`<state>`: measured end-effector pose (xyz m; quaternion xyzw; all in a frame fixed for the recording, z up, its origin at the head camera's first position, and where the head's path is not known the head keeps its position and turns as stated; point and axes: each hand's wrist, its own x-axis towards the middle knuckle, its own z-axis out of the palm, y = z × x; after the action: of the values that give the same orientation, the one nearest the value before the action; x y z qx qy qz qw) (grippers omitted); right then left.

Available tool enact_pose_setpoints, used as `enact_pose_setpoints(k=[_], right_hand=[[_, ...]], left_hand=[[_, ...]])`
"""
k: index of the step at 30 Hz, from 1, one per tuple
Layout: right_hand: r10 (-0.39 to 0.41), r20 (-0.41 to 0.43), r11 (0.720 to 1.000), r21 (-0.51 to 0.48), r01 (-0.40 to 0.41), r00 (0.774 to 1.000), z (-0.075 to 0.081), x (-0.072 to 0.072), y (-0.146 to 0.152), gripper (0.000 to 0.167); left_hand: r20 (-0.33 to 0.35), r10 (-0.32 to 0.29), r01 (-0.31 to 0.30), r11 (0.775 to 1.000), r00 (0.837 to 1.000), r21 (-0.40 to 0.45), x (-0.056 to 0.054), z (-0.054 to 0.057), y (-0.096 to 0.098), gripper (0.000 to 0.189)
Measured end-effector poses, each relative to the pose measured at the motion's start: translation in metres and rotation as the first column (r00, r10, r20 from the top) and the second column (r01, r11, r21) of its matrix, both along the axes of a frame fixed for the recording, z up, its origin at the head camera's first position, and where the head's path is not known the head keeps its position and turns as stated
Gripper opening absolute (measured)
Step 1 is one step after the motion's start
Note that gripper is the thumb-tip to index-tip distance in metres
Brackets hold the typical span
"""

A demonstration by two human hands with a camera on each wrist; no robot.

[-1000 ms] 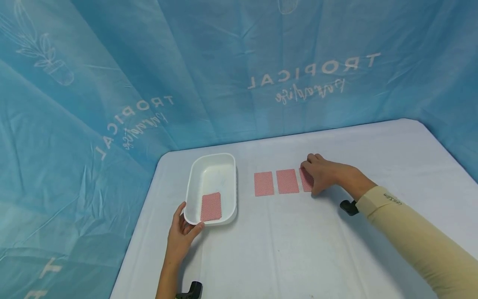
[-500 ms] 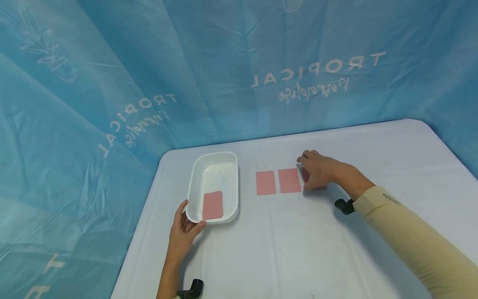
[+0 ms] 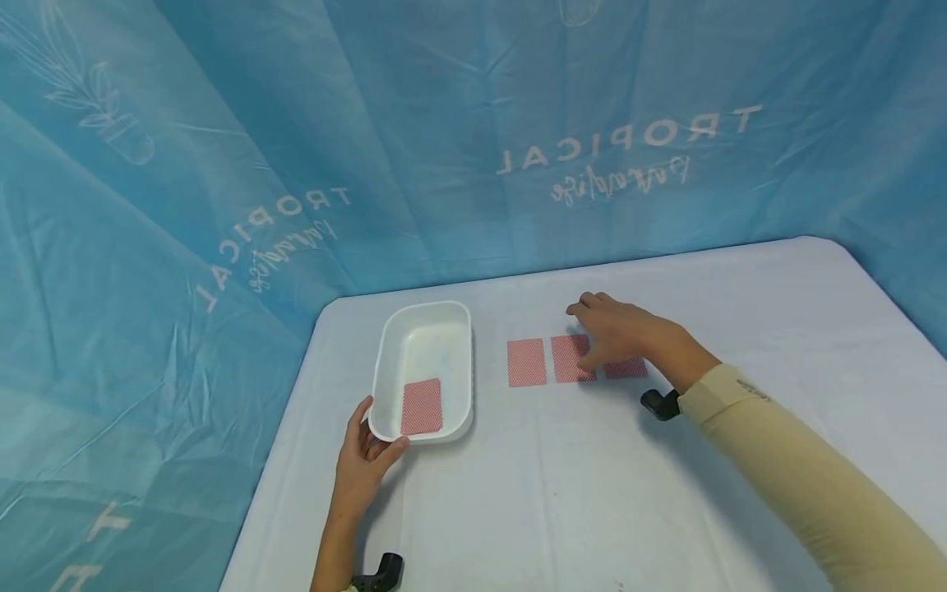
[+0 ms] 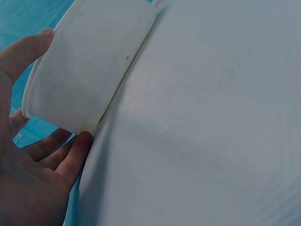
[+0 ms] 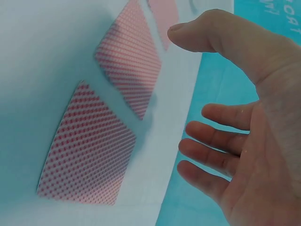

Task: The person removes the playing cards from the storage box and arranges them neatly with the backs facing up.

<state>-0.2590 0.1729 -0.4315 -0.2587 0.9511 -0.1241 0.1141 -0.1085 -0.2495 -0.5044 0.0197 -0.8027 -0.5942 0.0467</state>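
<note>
Your left hand grips the near-left corner of a white tub, thumb on the rim, the other fingers round the side and at the lower edge. Your right hand hovers over the row of cards with nothing in it — thumb held wide of the fingers, fingers spread a little and loosely bent. Right wrist view agrees: bare palm, clear gaps between the fingers, all of them apart from the cards.

Cards: red-and-white patterned, pattern side up. Three lie side by side on the white cloth, right of the tub, narrow gaps between them. You have the left card in full sight, nearest the tub. The middle card is partly covered by your thumb in the head view; the right card lies partly hidden below your palm, its near edge showing.

Inside the tub, near end, close to your left hand: one more patterned card, flat or nearly so. Whether others lie beneath it, you cannot tell from these views.

Surroundings: blue curtain behind and to your left, "TROPICAL Paradise" on it in mirrored white lettering. Beige sleeve on your right arm — black device under the wrist.
</note>
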Motion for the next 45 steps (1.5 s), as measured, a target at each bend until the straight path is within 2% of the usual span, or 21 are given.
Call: enact_pose_setpoints(k=[5, 9, 14, 20, 24, 26, 32, 40, 45], right_hand=[[0.012, -0.003, 1.0, 0.006, -0.012, 1.0, -0.001, -0.001, -0.011, 0.084], [0.031, -0.018, 0.999, 0.004, -0.031, 0.999, 0.004, 0.0, -0.021, 0.082], [0.051, -0.026, 0.999, 0.006, -0.051, 0.998, 0.01, 0.0, -0.031, 0.083], [0.075, -0.04, 0.997, 0.02, -0.074, 0.996, 0.011, -0.001, -0.045, 0.086], [0.089, -0.033, 0.996, 0.03, -0.089, 0.995, 0.011, 0.0, -0.057, 0.087], [0.091, -0.029, 0.995, 0.036, -0.09, 0.995, 0.011, 0.0, -0.063, 0.087], [0.108, -0.03, 0.993, 0.05, -0.107, 0.994, 0.016, 0.002, -0.081, 0.083], [0.154, -0.03, 0.986, 0.065, -0.152, 0.988, 0.024, 0.003, -0.097, 0.082], [0.158, -0.048, 0.983, 0.104, -0.153, 0.986, 0.026, 0.0, -0.103, 0.082]], left_hand=[[0.017, -0.013, 0.013, 1.0, 1.0, 0.021, 0.005, 0.014, 0.006, 0.088], [0.019, -0.025, 0.025, 1.0, 1.0, 0.019, 0.008, 0.024, 0.011, 0.089], [0.029, -0.039, 0.038, 0.999, 0.999, 0.036, 0.007, 0.026, 0.013, 0.088], [0.009, -0.045, 0.045, 0.998, 0.999, 0.039, 0.006, 0.028, 0.01, 0.087], [0.033, -0.043, 0.042, 0.998, 0.999, 0.052, 0.006, 0.028, 0.01, 0.088], [0.045, -0.041, 0.038, 0.998, 0.998, 0.055, 0.005, 0.025, 0.009, 0.089], [0.036, -0.024, 0.022, 0.998, 0.999, 0.061, 0.0, 0.001, 0.002, 0.089], [0.039, -0.011, 0.008, 0.998, 0.999, 0.058, 0.0, -0.001, -0.001, 0.087], [0.042, -0.012, 0.01, 0.999, 0.999, 0.045, -0.002, 0.0, -0.001, 0.088]])
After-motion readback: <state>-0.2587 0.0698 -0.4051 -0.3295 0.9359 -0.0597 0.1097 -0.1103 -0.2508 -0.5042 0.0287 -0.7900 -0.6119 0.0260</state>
